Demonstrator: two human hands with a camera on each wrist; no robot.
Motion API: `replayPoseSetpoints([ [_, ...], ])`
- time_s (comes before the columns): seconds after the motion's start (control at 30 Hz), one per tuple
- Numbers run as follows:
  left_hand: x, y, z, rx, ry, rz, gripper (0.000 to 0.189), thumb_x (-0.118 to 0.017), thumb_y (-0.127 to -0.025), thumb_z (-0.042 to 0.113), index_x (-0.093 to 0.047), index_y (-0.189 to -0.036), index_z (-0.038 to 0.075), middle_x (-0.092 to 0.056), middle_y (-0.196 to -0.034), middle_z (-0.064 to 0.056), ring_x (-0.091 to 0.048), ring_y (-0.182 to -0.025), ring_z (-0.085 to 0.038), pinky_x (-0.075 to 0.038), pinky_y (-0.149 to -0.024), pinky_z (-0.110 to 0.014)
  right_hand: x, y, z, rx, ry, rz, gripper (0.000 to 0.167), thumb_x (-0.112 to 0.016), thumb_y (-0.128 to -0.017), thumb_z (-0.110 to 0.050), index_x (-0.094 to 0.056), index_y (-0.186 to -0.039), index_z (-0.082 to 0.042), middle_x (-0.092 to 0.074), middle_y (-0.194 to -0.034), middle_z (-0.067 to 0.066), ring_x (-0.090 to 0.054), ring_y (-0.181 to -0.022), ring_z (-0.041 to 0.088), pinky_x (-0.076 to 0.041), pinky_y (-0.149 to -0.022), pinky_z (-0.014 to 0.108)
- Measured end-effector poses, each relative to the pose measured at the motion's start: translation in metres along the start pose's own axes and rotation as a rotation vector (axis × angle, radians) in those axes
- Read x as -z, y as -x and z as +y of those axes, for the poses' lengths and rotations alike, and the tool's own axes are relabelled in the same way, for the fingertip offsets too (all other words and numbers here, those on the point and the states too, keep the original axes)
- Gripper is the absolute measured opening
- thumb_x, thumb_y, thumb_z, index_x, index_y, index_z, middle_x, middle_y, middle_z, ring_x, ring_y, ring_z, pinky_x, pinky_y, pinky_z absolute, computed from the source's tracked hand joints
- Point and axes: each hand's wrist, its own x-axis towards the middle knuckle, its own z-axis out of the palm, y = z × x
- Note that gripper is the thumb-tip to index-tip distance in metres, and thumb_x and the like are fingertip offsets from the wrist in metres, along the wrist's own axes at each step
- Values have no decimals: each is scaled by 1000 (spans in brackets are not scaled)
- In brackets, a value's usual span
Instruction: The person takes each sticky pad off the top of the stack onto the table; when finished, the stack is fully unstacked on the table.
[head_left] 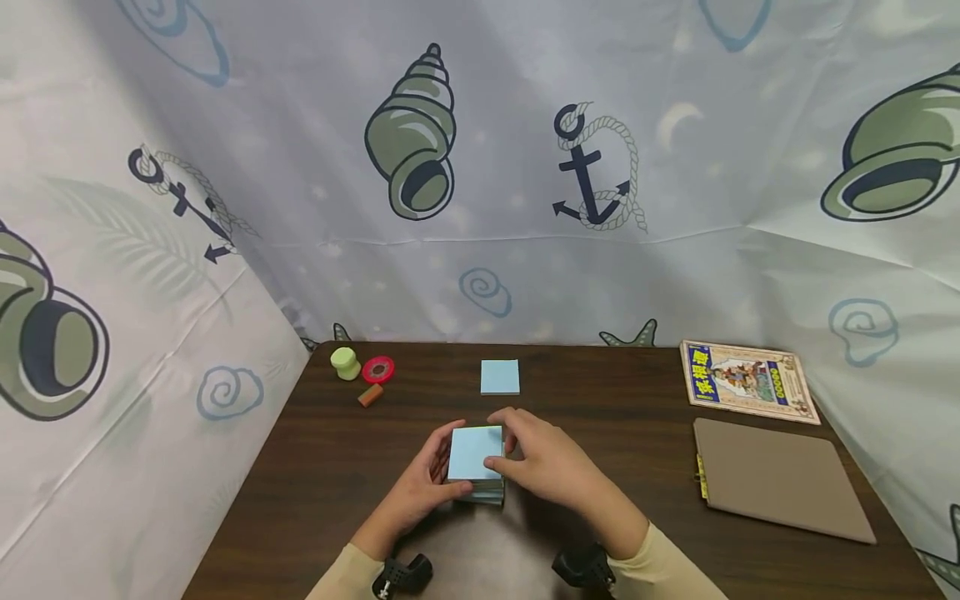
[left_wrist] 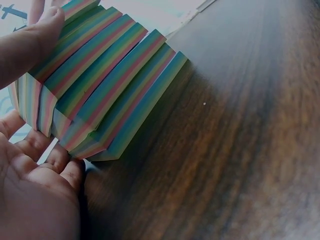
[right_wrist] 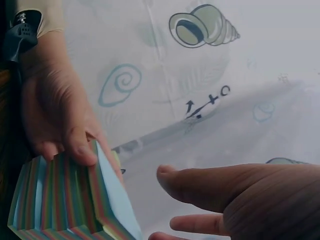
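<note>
A tall stack of square sticky note pads (head_left: 474, 454), light blue on top, stands near the front middle of the table. My left hand (head_left: 423, 479) grips its left side, thumb at the front edge and fingers along the far side. In the left wrist view the stack's sides (left_wrist: 110, 75) show striped colours, and its layers sit slightly uneven. My right hand (head_left: 543, 454) hovers at the top right edge, thumb over the top pad. From the right wrist, its thumb and fingers (right_wrist: 200, 225) look loosely extended, apart from the stack, with nothing between them.
Behind the stack lies a separate light blue pad (head_left: 499, 377). At the back left are a pale green spool-shaped piece (head_left: 346, 364), a red ring (head_left: 378, 370) and a small orange-brown block (head_left: 371, 396). A printed board-game box (head_left: 750, 383) and a flat taupe folder (head_left: 780, 479) occupy the right.
</note>
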Motion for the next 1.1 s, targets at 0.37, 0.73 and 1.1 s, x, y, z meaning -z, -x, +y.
replayPoseSetpoints([
  [0.37,1,-1,-2,-7,-9,1,100,-86,-95,9,-24,-172,16,-36,-172,-16,-44,-150,0,-35,-119,-8,-12,-6,11,-21,36,-44,59,-88,-94,-35,-63,-144,-14,-65,-102,-2,-54,-77,9,-45,-67,28],
  [0.73,0,-1,-2,-35,-11,1,98,-85,-95,7,-25,-172,15,-39,-169,-18,-47,-148,-1,-37,-118,-9,-15,-9,17,-36,42,-94,69,-87,-94,-38,-59,-150,-11,-68,-98,-3,-54,-75,7,-47,-68,28],
  [1.1,0,0,0,-31,-11,-12,99,-83,-96,5,-21,-172,10,-36,-172,-18,-44,-150,3,-35,-119,-8,-8,-8,18,-51,18,-93,66,-91,-91,-35,-57,-143,-14,-75,-103,0,-58,-76,9,-48,-69,31],
])
